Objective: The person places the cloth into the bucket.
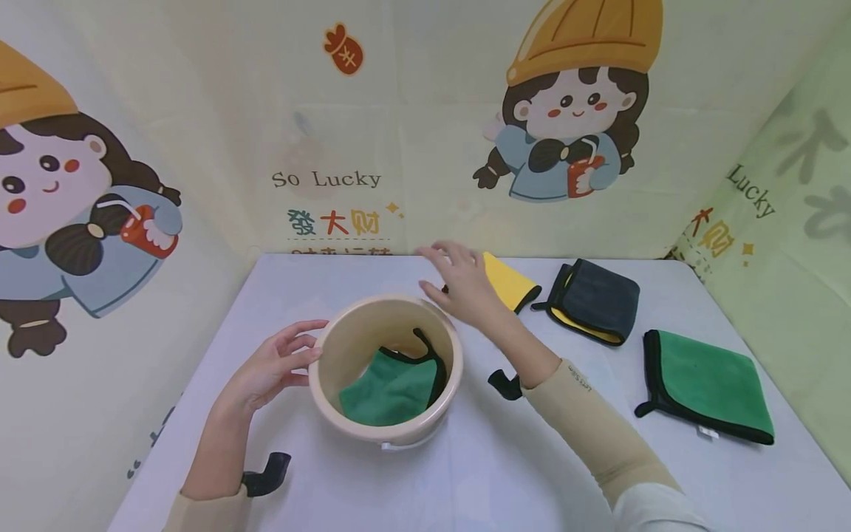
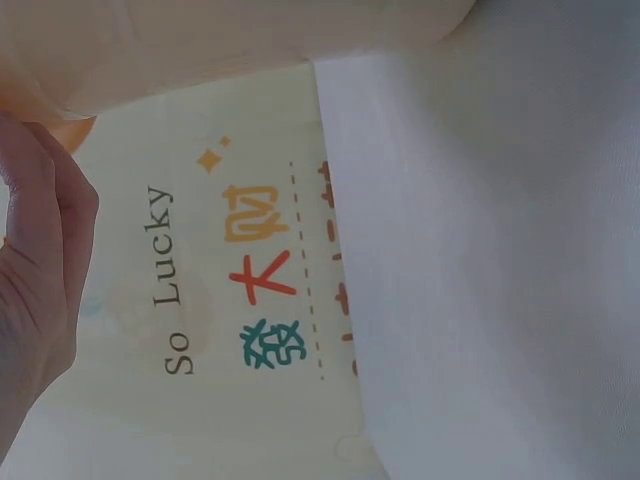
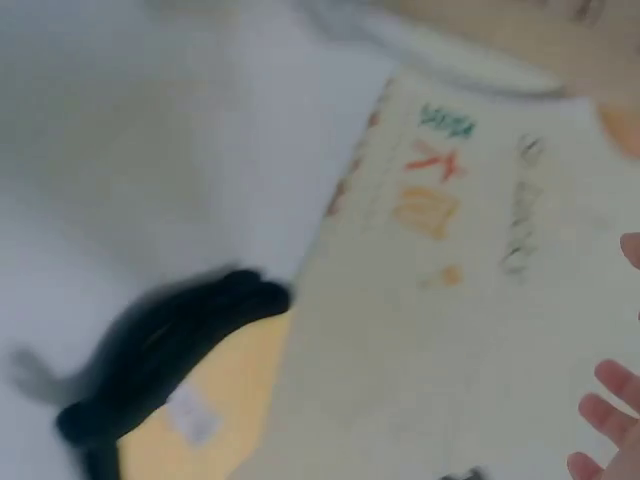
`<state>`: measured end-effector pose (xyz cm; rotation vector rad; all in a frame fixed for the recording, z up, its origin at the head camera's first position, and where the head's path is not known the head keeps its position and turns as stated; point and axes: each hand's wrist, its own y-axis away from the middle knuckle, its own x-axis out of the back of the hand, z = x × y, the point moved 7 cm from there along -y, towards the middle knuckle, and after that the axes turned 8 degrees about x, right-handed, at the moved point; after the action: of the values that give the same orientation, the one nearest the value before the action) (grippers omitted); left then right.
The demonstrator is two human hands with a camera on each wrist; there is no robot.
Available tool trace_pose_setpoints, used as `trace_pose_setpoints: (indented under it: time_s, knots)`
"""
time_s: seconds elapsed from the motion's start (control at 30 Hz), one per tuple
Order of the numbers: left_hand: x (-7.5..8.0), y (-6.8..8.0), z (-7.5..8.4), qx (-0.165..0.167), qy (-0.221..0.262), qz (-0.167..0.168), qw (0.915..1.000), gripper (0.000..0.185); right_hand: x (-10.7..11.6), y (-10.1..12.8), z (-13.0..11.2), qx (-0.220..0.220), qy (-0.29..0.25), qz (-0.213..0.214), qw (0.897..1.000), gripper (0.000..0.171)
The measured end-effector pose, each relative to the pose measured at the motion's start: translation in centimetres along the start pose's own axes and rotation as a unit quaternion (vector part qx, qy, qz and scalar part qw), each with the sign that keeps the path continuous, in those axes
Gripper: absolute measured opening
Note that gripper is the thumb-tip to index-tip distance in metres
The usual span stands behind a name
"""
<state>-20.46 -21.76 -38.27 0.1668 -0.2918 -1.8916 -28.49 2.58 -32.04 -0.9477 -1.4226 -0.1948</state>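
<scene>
A person sits at a white table (image 1: pixel 412 480) set against walls printed with cartoon figures and the words "So Lucky". A beige bucket (image 1: pixel 385 367) stands on the table in front of them, and a green cloth (image 1: pixel 392 386) with black edging lies crumpled inside it. The left hand (image 1: pixel 272 366) rests against the bucket's outer left wall, fingers loosely spread and only lightly bent, their tips touching the rim; it grips nothing. In the left wrist view the palm (image 2: pixel 35 300) lies just beside the bucket's pale wall (image 2: pixel 200 45). The right hand (image 1: pixel 462 284) hovers past the bucket's far right rim, fingers spread wide and holding nothing, just over the near end of a yellow cloth (image 1: pixel 508 284) that lies flat on the table behind it. The right wrist view is blurred, but it shows that yellow cloth (image 3: pixel 215 400) with its dark edging below the camera and fingertips (image 3: pixel 605 400) at the right edge, apart from the cloth. Further right lies a folded dark grey cloth (image 1: pixel 595 299) with a yellow underside, and near the table's right edge a second green cloth (image 1: pixel 708 384) lies flat. Both forearms wear beige sleeves.
</scene>
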Motion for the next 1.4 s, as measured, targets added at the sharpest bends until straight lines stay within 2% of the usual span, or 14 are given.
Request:
trace_pose_setpoints:
  time_s: [0.07, 0.17, 0.27, 0.4, 0.57, 0.7, 0.83, 0.97, 1.4]
  knots:
    - [0.0, 0.1, 0.0, -0.001, 0.003, -0.002, 1.0, 0.041, -0.1, 0.3, 3.2, -0.061, -0.002, 0.025, 0.998, 0.055]
    - [0.1, 0.1, 0.1, 0.001, 0.01, -0.003, 0.9999, 0.04, -1.9, 1.4, 6.9, -0.134, 0.006, -0.004, 0.991, 0.067]
    - [0.1, 0.1, 0.0, 0.004, 0.009, -0.001, 0.9999, 0.041, -4.2, 2.7, 9.8, -0.193, 0.019, -0.047, 0.98, 0.077]
    - [0.2, 0.1, -0.1, 0.005, 0.006, 0.002, 1.0, 0.041, -6.9, 4.5, 12.3, -0.247, 0.028, -0.106, 0.963, 0.086]
    - [0.2, 0.0, -0.2, 0.008, 0.006, 0.003, 1.0, 0.04, -9.5, 6.7, 14.3, -0.29, 0.035, -0.156, 0.944, 0.09]
    - [0.2, 0.0, -0.2, 0.011, 0.007, 0.005, 0.9999, 0.041, -10.8, 7.8, 15.4, -0.308, 0.034, -0.18, 0.934, 0.092]
    - [0.3, 0.0, -0.2, 0.009, 0.009, 0.006, 0.9999, 0.041, -11.3, 7.9, 15.6, -0.313, 0.025, -0.192, 0.93, 0.092]
    - [0.2, 0.0, -0.2, 0.006, 0.011, 0.004, 0.9999, 0.04, -11.3, 7.7, 15.5, -0.313, 0.037, -0.204, 0.927, 0.088]
    - [0.1, 0.1, -0.5, 0.005, 0.007, 0.012, 0.9999, 0.04, -11.6, 7.2, 15.8, -0.289, 0.07, -0.188, 0.936, 0.064]
